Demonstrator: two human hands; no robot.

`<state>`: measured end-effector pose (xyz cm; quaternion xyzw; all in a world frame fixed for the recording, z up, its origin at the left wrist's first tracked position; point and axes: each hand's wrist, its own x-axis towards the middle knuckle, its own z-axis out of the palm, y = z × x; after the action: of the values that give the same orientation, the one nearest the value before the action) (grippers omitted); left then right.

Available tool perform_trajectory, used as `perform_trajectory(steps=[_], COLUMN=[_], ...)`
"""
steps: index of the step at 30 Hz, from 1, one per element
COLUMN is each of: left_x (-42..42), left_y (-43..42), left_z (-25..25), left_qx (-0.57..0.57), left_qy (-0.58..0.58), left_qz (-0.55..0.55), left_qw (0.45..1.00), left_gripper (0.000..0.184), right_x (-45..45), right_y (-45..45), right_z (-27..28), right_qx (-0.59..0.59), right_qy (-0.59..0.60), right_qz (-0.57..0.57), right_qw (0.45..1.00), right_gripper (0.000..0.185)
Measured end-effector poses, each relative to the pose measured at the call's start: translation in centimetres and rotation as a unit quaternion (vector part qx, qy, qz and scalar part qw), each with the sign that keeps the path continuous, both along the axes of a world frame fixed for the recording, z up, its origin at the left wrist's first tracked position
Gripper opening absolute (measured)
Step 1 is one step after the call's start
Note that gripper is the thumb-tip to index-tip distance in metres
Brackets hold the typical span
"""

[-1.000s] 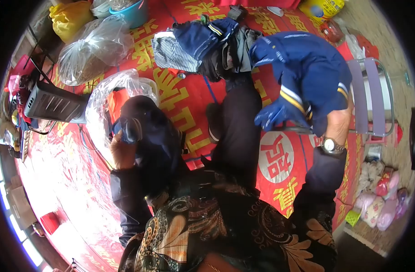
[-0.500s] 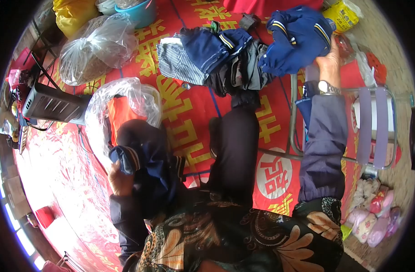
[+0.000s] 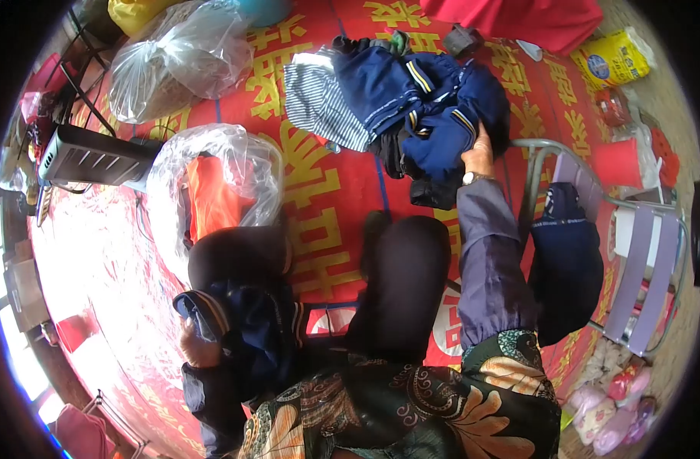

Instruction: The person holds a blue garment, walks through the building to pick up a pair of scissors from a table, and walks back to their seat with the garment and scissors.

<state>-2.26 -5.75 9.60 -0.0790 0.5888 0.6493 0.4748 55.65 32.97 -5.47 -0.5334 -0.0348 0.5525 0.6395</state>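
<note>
My left hand point(image 3: 200, 346) is closed on the striped cuff of a navy garment point(image 3: 254, 317) lying over my lap. At the right end of a clothes pile, my right hand point(image 3: 480, 157) grips a bunched navy garment point(image 3: 442, 141) with yellow-and-white trim. Its fingertips are partly hidden by the cloth. Under and beside it in the pile are another navy garment point(image 3: 376, 88), a blue-and-white striped garment point(image 3: 319, 103) and some dark clothes point(image 3: 434, 193).
An open clear plastic bag point(image 3: 269, 168) holds an orange cloth point(image 3: 212, 199). A tied clear bag point(image 3: 181, 65) and a black heater-like box point(image 3: 93, 157) stand left. On the right are a metal-framed chair point(image 3: 641, 268), a dark navy garment point(image 3: 568, 260) and a yellow sack point(image 3: 614, 57).
My right hand has carried the navy garment leftward and down onto the pile's right end. The left hand still holds the cuff. The view has shifted slightly.
</note>
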Motion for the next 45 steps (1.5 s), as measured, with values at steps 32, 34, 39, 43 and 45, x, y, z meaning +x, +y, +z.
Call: perform_trajectory(steps=[32, 34, 39, 43, 45], left_x=[1.9, 2.3, 1.3, 1.4, 2.0], left_y=[3.1, 3.6, 3.4, 3.2, 3.3], left_z=[-2.0, -1.2, -2.5, -2.3, -1.6], left_qx=[0.167, 0.173, 0.201, 0.194, 0.191], left_qy=[-0.026, -0.021, 0.24, 0.213, 0.187], left_qz=[-0.239, -0.244, -0.293, -0.284, -0.276], left_qw=[0.956, 0.954, 0.903, 0.915, 0.923], left_gripper=[0.033, 0.028, 0.029, 0.033, 0.041], right_x=[-11.0, -12.2, -15.1, -16.0, -16.4], right_y=[-28.8, -30.2, -33.2, -36.5, -38.1], right_z=[12.1, 10.3, 11.8, 14.5, 16.4], right_qx=[0.001, 0.037, 0.075, 0.057, 0.08], right_qy=[-0.26, -0.368, -0.482, -0.418, -0.444], right_qz=[0.209, 0.181, 0.141, 0.149, 0.132], right_qw=[0.943, 0.911, 0.862, 0.895, 0.883], right_gripper=[0.036, 0.031, 0.033, 0.037, 0.037])
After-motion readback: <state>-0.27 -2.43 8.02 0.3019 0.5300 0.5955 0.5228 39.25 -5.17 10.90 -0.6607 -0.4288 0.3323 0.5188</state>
